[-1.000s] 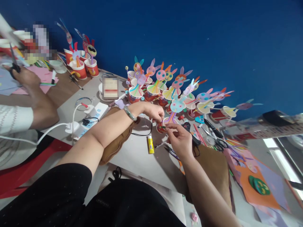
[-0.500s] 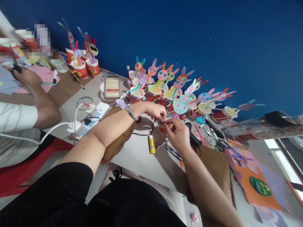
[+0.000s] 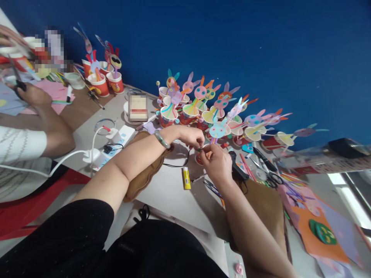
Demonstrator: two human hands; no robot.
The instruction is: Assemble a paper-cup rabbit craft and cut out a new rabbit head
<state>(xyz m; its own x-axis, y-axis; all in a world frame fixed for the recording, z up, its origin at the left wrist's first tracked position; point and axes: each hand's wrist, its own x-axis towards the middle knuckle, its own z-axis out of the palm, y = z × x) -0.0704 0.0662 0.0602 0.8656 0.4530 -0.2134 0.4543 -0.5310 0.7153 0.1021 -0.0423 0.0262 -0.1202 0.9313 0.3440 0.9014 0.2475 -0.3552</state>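
Observation:
My left hand (image 3: 193, 135) is bent down over a red paper cup (image 3: 198, 159), its fingers closed together at the cup's far side; what they pinch is hidden. My right hand (image 3: 218, 163) closes thumb and fingers at the cup's near right rim, touching the left fingertips. Just behind the hands rises a light-blue paper rabbit head (image 3: 217, 130) on purple strips, which seem to go down into this cup. A yellow glue stick (image 3: 186, 178) lies on the table in front, with a pen-like tool (image 3: 198, 178) and scissors (image 3: 213, 187) beside it.
Several cups with paper rabbits (image 3: 189, 112) stand along the blue wall. A white power strip (image 3: 116, 144) lies left, black-handled scissors (image 3: 274, 178) and a black glue gun (image 3: 238, 166) right. Far left, a co-worker's hand (image 3: 36, 94) holds scissors. Coloured paper (image 3: 307, 227) covers the right side.
Both my hands stay at the cup with almost the same grip. The blue rabbit head has shifted slightly left. At the far left a co-worker's other hand has appeared over the cups.

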